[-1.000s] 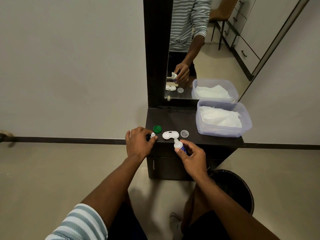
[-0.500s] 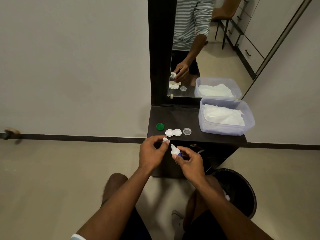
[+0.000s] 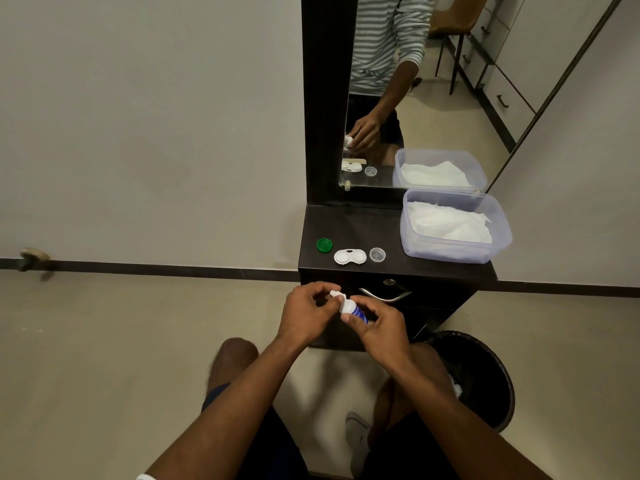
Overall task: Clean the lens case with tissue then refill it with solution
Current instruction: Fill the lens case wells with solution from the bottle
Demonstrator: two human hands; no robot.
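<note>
I've got my right hand [image 3: 381, 327] wrapped round the solution bottle [image 3: 353, 310], left hand [image 3: 304, 315] pinching its cap [image 3: 335, 294] at the nozzle (lens case [image 3: 349, 256] open on the cabinet [image 3: 353, 226] above), so seat it straight, twist gently.

My left hand [image 3: 304, 315] pinches with curled fingers, touching my right hand [image 3: 379, 327], which grips with thumb and fingertips
</note>
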